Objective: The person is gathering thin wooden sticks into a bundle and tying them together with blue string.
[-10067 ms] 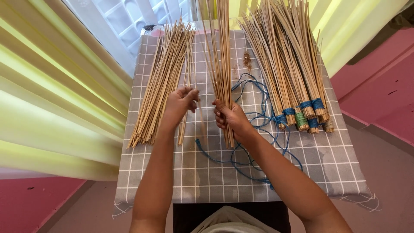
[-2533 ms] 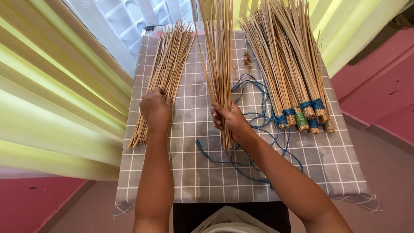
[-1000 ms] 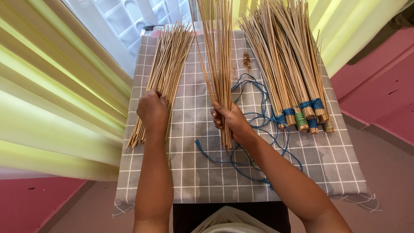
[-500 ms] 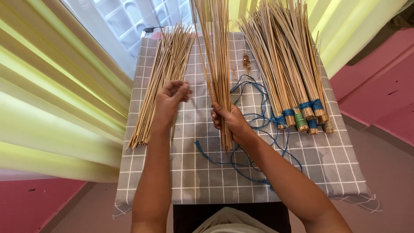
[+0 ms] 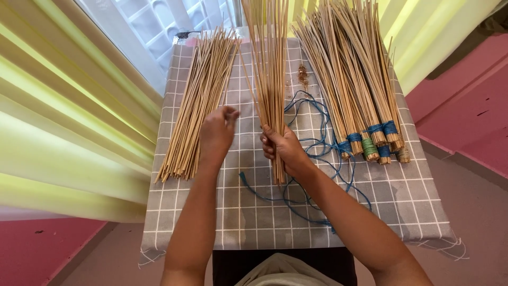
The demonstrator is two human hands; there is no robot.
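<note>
My right hand grips a bundle of thin bamboo sticks near its lower end, holding it upright over the grey checked cloth. My left hand hovers just left of that bundle, fingers pinched together; I cannot tell whether a stick is between them. A loose pile of sticks lies flat on the cloth to the left of my left hand. Blue string lies in loops under and right of my right hand.
Several stick bundles tied with blue and green string lie at the right of the cloth. A yellow curtain hangs at the left, a window is behind, and the pink floor shows at the right.
My left hand has left the loose pile on the left and moved right, toward the bundle held in my right hand. The right hand and its bundle have barely moved.
</note>
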